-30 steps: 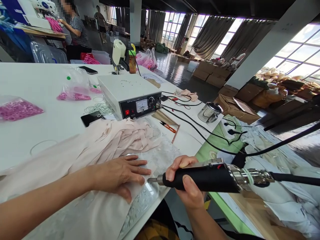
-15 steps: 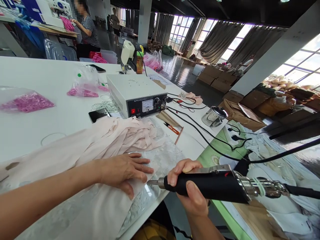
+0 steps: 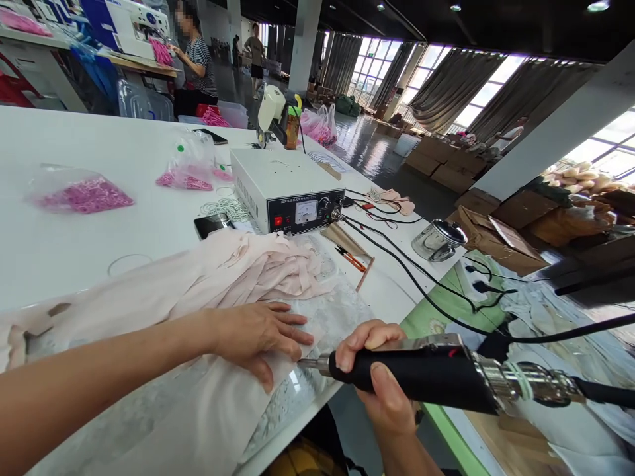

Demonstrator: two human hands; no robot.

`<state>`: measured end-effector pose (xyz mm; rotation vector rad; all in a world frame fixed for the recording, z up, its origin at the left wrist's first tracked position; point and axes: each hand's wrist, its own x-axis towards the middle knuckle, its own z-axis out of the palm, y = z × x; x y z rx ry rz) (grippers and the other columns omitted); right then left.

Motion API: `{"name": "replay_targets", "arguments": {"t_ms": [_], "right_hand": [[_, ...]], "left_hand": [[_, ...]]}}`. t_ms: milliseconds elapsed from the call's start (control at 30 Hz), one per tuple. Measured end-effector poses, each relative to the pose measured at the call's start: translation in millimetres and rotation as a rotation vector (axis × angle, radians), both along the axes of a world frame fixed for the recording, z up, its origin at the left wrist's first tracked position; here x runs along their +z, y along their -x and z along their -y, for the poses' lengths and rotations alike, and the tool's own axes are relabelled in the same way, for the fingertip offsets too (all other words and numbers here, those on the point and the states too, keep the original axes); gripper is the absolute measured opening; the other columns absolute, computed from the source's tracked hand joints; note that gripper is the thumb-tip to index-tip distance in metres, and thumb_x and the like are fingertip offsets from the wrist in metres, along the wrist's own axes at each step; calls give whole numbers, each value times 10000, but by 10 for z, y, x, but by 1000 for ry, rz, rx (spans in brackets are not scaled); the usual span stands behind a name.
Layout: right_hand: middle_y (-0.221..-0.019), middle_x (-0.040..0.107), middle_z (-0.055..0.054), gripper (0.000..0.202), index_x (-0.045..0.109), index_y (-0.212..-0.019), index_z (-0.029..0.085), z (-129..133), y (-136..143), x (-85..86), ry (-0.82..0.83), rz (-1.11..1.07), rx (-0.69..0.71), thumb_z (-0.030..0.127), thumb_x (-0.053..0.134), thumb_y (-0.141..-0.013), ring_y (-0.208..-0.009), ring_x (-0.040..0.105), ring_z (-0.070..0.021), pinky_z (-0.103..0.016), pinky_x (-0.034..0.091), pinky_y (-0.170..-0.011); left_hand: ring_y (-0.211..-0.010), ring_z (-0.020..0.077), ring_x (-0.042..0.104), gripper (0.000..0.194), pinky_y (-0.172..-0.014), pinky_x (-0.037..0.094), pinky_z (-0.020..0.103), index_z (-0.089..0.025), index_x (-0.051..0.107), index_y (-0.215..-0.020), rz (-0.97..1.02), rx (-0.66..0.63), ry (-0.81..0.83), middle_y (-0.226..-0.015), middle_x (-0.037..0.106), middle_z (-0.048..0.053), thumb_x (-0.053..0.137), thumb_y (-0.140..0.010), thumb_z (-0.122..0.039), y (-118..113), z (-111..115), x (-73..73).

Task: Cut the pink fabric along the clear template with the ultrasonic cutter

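My left hand (image 3: 262, 337) lies flat with fingers spread on pale pink fabric (image 3: 208, 410), pressing it against a clear mat (image 3: 292, 403) at the table's front edge. In my right hand (image 3: 381, 377) is a black handheld ultrasonic welder (image 3: 421, 373), fingers wrapped round its body. Its thin metal tip points left and meets the fabric edge just beside my left fingers; whether it touches cannot be made out. Behind my left hand more pink fabric strips (image 3: 258, 264) lie in a loose heap. A cable runs off the welder's rear to the right.
A white control box (image 3: 305, 211) with a dial stands behind the heap. Orange thread snips (image 3: 351, 259), a glass mug (image 3: 436, 241), a phone (image 3: 213, 226) and bags of pink pieces (image 3: 89, 195) lie around it. Black cables (image 3: 411, 268) cross the right side. A person (image 3: 198, 63) sits at a sewing machine.
The view has shifted slightly, so the tabletop things sit further right. My left hand stays flat on the fabric, and the welder's tip remains by its fingers.
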<state>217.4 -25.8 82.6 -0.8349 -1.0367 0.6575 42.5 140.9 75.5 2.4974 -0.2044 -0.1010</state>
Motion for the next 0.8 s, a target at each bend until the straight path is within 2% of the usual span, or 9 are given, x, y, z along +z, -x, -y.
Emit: {"name": "replay_targets", "arguments": {"t_ms": [233, 400, 567, 800], "right_hand": [[-834, 593, 3, 151, 605, -955, 247, 50, 66, 30, -15, -75, 19, 380, 642, -892, -569, 618, -120, -290, 541, -547], [-832, 583, 1, 152, 595, -966, 264, 82, 104, 35, 20, -51, 37, 400, 628, -906, -560, 605, -131, -310, 527, -537], [-804, 589, 4, 140, 587, -959, 285, 75, 134, 37, 26, -14, 27, 410, 607, -901, -526, 589, -152, -333, 514, -497], [-797, 587, 11, 132, 570, -920, 292, 61, 139, 25, 57, 33, 23, 417, 600, -892, -503, 594, -153, -334, 514, -481]], "left_hand": [[-1442, 323, 417, 399, -1249, 174, 471, -337, 718, -1149, 42, 30, 62, -1463, 578, 6, 828, -805, -507, -1, -2, -50], [-1442, 336, 413, 370, -1242, 182, 491, -313, 725, -1105, 37, 28, 78, -1454, 586, 25, 822, -808, -512, -2, -1, -51], [-1442, 312, 419, 350, -1244, 187, 456, -327, 726, -1103, 52, 40, 88, -1448, 593, 5, 814, -818, -511, 2, 7, -34], [-1452, 328, 399, 351, -1239, 192, 469, -314, 717, -1109, 24, 18, 44, -1469, 574, 16, 786, -842, -530, -5, 14, -36]]}}
